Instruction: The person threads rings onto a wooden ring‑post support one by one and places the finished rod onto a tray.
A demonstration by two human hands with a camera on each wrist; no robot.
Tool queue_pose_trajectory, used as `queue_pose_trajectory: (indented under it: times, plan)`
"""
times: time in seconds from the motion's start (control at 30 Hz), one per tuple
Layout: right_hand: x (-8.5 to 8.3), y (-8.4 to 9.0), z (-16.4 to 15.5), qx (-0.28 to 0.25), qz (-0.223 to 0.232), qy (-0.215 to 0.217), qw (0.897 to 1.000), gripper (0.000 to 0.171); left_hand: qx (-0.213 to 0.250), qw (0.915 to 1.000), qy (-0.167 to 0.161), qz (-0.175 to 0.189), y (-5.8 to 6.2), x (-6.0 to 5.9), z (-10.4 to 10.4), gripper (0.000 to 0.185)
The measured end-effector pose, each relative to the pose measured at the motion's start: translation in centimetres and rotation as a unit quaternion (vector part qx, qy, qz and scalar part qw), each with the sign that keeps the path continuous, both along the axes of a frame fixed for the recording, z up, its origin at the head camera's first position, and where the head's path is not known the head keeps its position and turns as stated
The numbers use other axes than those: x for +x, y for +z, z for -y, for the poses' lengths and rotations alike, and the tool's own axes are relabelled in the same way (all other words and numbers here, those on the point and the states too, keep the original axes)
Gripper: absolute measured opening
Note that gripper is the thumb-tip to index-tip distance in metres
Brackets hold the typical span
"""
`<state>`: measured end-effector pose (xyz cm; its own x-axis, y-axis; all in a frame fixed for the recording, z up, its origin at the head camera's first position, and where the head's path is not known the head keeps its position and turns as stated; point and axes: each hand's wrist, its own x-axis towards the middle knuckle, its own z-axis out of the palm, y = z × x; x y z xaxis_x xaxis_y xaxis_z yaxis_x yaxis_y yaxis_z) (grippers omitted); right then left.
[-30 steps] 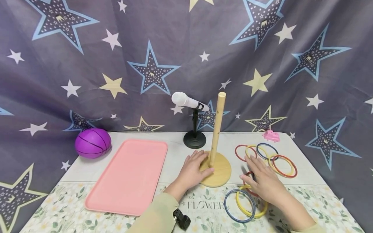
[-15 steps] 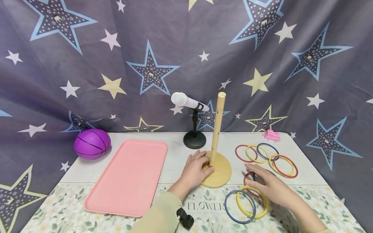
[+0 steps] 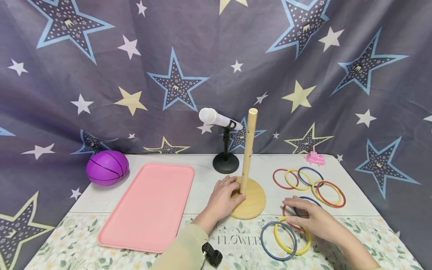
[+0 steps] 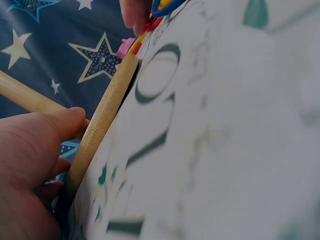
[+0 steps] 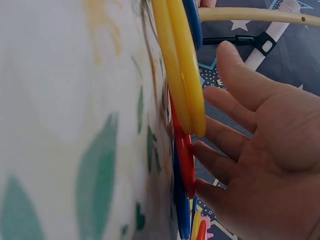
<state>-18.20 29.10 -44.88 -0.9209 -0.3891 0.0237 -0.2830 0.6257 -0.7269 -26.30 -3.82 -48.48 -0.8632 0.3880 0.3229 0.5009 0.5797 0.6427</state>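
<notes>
A wooden ring-toss stand (image 3: 248,150), a round base with an upright post, stands mid-table. My left hand (image 3: 222,198) holds its base at the left, the thumb near the foot of the post. In the left wrist view the thumb lies over the base's edge (image 4: 102,117). My right hand (image 3: 315,217) hovers at the near rings, fingers spread, gripping nothing. In the right wrist view its fingertips are right beside the yellow rings (image 5: 182,65) and red ring (image 5: 185,155). Of these near rings, a blue ring (image 3: 263,245) lies leftmost; the hand partly covers others.
Red, yellow and blue rings (image 3: 273,179) lie overlapping farther back on the right, with a pink toy (image 3: 315,158) behind. A white microphone (image 3: 219,119) on a black stand is behind the post. At left are a pink tray (image 3: 148,206) and a purple ball (image 3: 108,167).
My right hand has drawn back toward the near rings, uncovering part of a blue ring. The wooden stand has shifted slightly left, with my left hand at its base.
</notes>
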Motion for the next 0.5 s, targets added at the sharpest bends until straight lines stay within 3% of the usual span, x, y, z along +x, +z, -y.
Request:
queue_pose_trajectory:
  times: [0.5]
  plan:
    - [-0.3,-0.5,-0.3,-0.009,0.012,0.015,1.000,0.031,0.012,0.9999,0.006,0.003,-0.1,0.4,2.3,0.018]
